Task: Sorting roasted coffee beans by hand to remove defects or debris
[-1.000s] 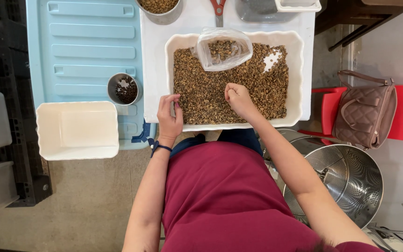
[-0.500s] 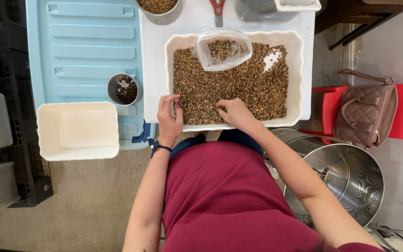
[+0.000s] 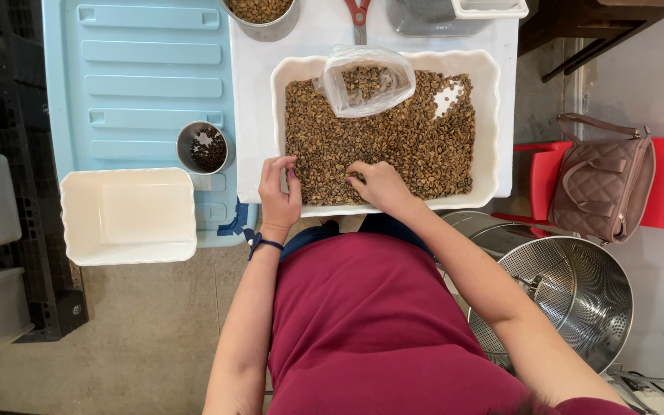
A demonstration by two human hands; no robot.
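Note:
A white rectangular tray (image 3: 490, 115) on a white table holds a layer of brown beans (image 3: 393, 138). A clear plastic bag (image 3: 366, 77) with some beans in it lies at the tray's far side. My left hand (image 3: 278, 196) rests on the tray's near left corner, fingers curled over the rim. Over the beans near the front edge, my right hand (image 3: 378, 184) has its fingertips down in them, pinching; what it holds is too small to see.
A small metal cup (image 3: 204, 146) of dark beans stands on a light blue table left of the tray. An empty white tub (image 3: 127, 215) sits nearer. A steel colander (image 3: 570, 300) and a red chair with a brown handbag (image 3: 601, 184) are at right. Scissors (image 3: 360, 17) lie beyond.
My right hand has slid left and toward me across the beans, from the tray's middle to its front edge. The left hand has stayed on the rim.

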